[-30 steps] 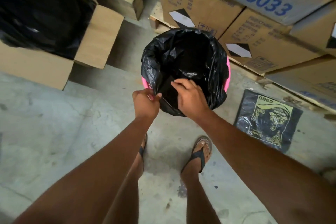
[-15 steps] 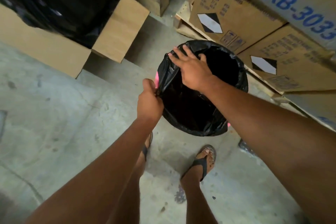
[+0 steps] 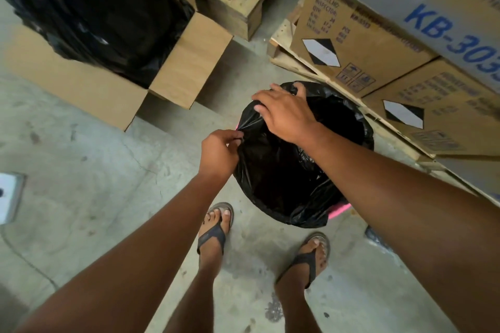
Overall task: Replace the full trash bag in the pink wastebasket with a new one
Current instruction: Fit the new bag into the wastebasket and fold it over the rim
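Bag [image 3: 284, 170] fitting at centre of frame: the hands have spread apart along the rim.
Left hand [image 3: 219, 154] pinches the black plastic at the left side of the pink wastebasket [image 3: 339, 209]. Right hand [image 3: 286, 113], a second ago beside the left at the near edge, now reaches the far edge with its fingers curled over the bag's hem. The bag sits open inside the wastebasket and is folded outward over most of the rim, with pink showing mainly at lower right. Judged nearly done: the hem needs only snugging down. An open cardboard box [image 3: 173, 70] lies upper left.
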A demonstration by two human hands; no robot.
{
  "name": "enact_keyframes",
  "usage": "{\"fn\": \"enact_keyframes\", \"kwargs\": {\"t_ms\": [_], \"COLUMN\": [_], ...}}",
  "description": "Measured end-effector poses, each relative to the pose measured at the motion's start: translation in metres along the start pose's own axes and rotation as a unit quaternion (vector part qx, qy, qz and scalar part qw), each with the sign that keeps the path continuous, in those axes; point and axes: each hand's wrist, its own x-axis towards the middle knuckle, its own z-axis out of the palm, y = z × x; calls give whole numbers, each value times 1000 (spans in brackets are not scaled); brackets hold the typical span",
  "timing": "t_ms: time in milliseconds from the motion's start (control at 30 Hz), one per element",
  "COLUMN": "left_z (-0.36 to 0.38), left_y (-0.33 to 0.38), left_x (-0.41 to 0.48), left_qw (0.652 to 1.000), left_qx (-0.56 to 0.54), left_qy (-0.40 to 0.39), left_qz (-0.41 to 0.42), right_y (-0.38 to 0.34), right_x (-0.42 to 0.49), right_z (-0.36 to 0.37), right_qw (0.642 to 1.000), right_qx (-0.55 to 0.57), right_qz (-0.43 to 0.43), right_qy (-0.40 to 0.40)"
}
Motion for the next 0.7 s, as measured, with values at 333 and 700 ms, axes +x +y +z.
{"fn": "enact_keyframes", "kwargs": {"t_ms": [333, 700], "left_z": [-8, 1], "left_y": [-9, -10], "left_x": [22, 47], "left_qw": [981, 987], "left_qx": [-139, -20], "left_qy": [-14, -112], "left_qz": [-135, -115], "right_y": [0, -37], "right_x": [31, 77], "right_z": [-12, -15], "right_qw": [1000, 981], "right_qx": [-17, -94], "right_qz": [15, 152], "right_qy": [-11, -77]}}
